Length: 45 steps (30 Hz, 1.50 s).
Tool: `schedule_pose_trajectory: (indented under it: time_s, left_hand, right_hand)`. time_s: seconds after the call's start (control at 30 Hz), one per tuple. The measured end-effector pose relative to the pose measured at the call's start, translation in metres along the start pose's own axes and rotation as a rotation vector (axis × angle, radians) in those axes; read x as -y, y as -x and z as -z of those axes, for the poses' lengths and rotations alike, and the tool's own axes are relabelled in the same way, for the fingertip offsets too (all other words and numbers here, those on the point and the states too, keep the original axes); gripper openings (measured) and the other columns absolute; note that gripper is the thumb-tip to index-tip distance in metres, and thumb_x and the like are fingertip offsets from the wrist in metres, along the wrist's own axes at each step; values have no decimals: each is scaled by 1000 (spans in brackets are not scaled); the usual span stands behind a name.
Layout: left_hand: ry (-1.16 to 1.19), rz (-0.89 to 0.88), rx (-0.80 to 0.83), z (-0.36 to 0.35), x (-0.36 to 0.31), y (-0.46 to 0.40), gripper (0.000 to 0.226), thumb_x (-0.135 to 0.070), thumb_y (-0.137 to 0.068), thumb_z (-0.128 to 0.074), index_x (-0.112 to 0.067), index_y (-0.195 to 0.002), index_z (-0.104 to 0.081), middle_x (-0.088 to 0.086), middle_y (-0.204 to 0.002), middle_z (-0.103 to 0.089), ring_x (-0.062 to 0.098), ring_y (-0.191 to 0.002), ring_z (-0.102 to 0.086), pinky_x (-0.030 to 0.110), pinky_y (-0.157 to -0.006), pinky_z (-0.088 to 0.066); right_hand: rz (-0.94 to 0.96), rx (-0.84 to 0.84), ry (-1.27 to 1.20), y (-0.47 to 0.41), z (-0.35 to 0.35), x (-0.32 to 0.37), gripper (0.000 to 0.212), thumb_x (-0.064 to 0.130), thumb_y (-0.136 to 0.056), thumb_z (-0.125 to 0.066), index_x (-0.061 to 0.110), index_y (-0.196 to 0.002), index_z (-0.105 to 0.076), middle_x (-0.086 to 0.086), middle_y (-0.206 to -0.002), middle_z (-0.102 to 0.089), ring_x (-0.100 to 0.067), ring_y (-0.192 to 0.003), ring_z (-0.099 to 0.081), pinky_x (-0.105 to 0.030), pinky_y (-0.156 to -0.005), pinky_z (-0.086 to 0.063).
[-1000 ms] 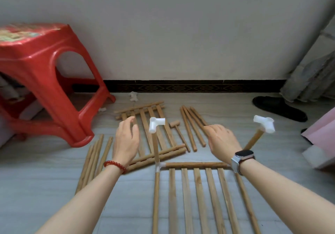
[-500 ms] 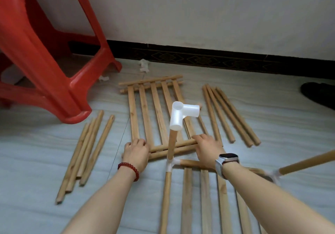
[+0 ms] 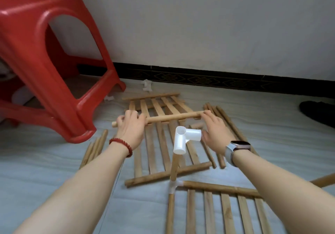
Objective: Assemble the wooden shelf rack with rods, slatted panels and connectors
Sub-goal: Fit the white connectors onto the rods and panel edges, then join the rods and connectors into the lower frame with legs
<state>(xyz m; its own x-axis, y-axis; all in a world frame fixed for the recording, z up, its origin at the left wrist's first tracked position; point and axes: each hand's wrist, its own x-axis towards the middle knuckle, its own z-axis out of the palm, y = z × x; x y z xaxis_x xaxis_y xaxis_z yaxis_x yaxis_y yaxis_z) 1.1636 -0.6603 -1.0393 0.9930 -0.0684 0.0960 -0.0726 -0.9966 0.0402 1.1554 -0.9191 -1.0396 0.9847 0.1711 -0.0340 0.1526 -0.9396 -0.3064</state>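
Currently both hands are on the far rail of a slatted panel (image 3: 159, 143): left hand (image 3: 130, 127) curled round it near its end, right hand (image 3: 214, 134) with fingers over the other end, grip unclear. Panel lies on the floor past the upright rod (image 3: 175, 164) with its white connector (image 3: 184, 139). Risk: lifting the panel toward the frame could clip that rod and lever it out of the corner joint (image 3: 173, 185).

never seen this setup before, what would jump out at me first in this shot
The big red plastic stool fills the upper left. At centre, both hands hold a wooden rod level above a slatted panel on the floor: left hand near one end, right hand near the other. Just in front, a white connector caps an upright rod.
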Motion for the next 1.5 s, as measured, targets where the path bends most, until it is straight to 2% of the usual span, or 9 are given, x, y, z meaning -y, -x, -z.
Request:
schedule_pose_trajectory:
  time_s: [0.3, 0.47, 0.6, 0.73, 0.83, 0.87, 1.0, 1.2, 1.5]
  left_hand:
    - [530, 412, -188, 169, -8, -11, 33, -27, -99, -29, -31, -111, -59, 9, -110, -51, 34, -117, -39, 41, -95, -29]
    - [684, 303, -291, 251, -45, 28, 28, -27, -97, -29, -35, -88, -55, 8, -112, -57, 33, -114, -42, 34, -83, -24]
    - [640, 120, -384, 311, -82, 93, 34, -28, -100, -31, -33, -103, -65, 8, -114, -54, 31, -115, -38, 37, -91, -26]
    - [634, -60, -379, 354, -109, 168, 31, -27, -101, -35, -28, -109, -66, 1, -114, -56, 23, -118, -31, 33, -86, -17]
    - [629, -148, -312, 373, -126, 216, 31, -27, -101, -37, -28, -111, -65, -1, -113, -57, 22, -117, -31, 33, -89, -20]
    - [607, -176, -292, 377, -131, 229, 30, -27, -101, -37, -29, -111, -66, -1, -114, -58, 22, -117, -32, 34, -92, -22]
    - [568, -261, -162, 386, -143, 278, 29, -28, -100, -38, -28, -110, -66, 1, -112, -62, 25, -117, -44, 40, -100, -33]
    - [430, -503, -263, 374, -153, 345, 30, -35, -98, -42, -22, -117, -61, 0, -106, -59, 21, -102, -53, 33, -87, -34]
    - [428, -577, -286, 312, -161, 402, 25, -40, -83, -65, -20, -96, -71, -3, -92, -58, 9, -81, -37, 27, -69, -37]
  right_hand:
    - [78, -307, -202, 20, 137, 51, 59, 14, -97, -43, 11, -149, -15, -8, -155, -20, -23, -141, -21, -35, -115, -20]
    - [211, -565, -57, 76, 200, 88, 59, 12, -95, -47, 11, -148, -21, -8, -153, -23, -22, -140, -23, -36, -114, -23]
    - [279, -739, 313, 145, 264, 111, 67, 16, -91, -54, 13, -148, -19, -8, -155, -17, -23, -144, -13, -49, -116, 0]
    - [273, -682, 622, 222, 313, 120, 71, 28, -90, -56, 12, -149, -19, -10, -150, -28, -25, -143, -16, -56, -109, 13]
    - [234, -638, 697, 274, 333, 129, 54, 30, -87, -63, 10, -133, -44, -13, -119, -51, -31, -117, -48, -52, -109, -20]
    - [235, -634, 707, 289, 338, 132, 41, 28, -87, -62, 8, -121, -51, -12, -109, -54, -31, -104, -53, -45, -95, -34]
    - [224, -450, 682, 357, 345, 127, 27, 33, -95, -49, 11, -111, -49, -6, -104, -54, -27, -98, -52, -31, -71, -27]
    - [233, -593, 574, 434, 323, 121, 33, 17, -58, -84, 4, -78, -61, -12, -72, -58, -30, -65, -58, -34, -57, -41]
    - [169, -626, 563, 478, 254, 98, 22, 13, -53, -79, 9, -66, -61, -8, -67, -58, -29, -65, -60, -34, -54, -46]
